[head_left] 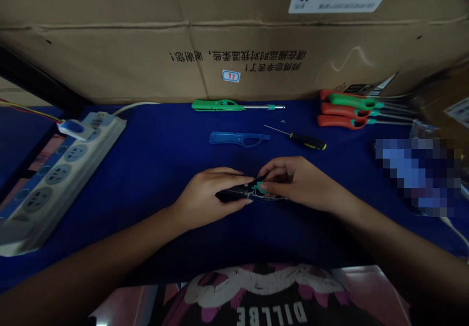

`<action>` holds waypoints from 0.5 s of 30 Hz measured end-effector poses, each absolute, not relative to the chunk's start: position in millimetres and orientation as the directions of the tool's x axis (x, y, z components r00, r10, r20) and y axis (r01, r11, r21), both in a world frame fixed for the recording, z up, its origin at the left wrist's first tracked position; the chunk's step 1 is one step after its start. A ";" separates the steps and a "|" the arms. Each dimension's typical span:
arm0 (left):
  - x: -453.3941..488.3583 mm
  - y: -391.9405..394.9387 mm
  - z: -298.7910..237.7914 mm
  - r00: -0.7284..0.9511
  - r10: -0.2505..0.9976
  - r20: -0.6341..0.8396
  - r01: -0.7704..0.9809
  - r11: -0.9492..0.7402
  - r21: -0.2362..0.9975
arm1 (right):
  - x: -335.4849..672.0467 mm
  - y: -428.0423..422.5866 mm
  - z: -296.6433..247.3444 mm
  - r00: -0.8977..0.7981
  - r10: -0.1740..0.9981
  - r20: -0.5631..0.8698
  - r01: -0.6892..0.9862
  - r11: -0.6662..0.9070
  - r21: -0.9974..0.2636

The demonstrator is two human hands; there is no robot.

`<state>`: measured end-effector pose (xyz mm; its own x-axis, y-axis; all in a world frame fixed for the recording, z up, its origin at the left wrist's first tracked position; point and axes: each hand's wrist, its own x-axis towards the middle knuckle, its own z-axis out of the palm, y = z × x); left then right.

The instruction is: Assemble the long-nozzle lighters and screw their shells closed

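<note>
My left hand (207, 194) is closed around the black half-casing of a stick lighter (232, 194), thumb on the near side and fingers on the far side. At the casing's right part, my right hand (302, 182) pinches a small green plastic piece (259, 187), likely the trigger. Thin pale wires (266, 197) run out beside it. The right fingers hide part of the casing. Beyond my hands lie a loose blue translucent casing half (236, 139) and a black-and-yellow screwdriver (308, 141).
A green stick lighter (216, 105) lies along the cardboard box (139, 62) at the back. Several red and green lighters (340, 121) are stacked at the back right. A power strip (66, 174) with a plug stands left. A pixelated object (417, 174) lies right.
</note>
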<state>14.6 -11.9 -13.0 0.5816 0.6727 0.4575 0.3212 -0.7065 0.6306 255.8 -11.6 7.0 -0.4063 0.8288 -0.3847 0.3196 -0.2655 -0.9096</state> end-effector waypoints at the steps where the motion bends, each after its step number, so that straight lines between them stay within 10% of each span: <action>1: 13.8 -11.7 -13.6 0.599 0.660 0.454 0.320 -0.717 0.620 | 256.1 -11.6 7.9 -0.407 0.828 -0.386 0.325 -0.263 -0.908; 15: 15.1 -12.2 -19.4 0.680 0.597 0.426 0.320 -0.764 0.560 | 259.7 -13.5 21.1 -0.368 0.842 -0.395 0.466 -0.201 -0.862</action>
<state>15.1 -12.2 -19.4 0.6797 0.5973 0.4258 0.3203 -0.7639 0.5602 259.7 -13.5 21.1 -0.3677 0.8418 -0.3951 0.4660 -0.2009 -0.8617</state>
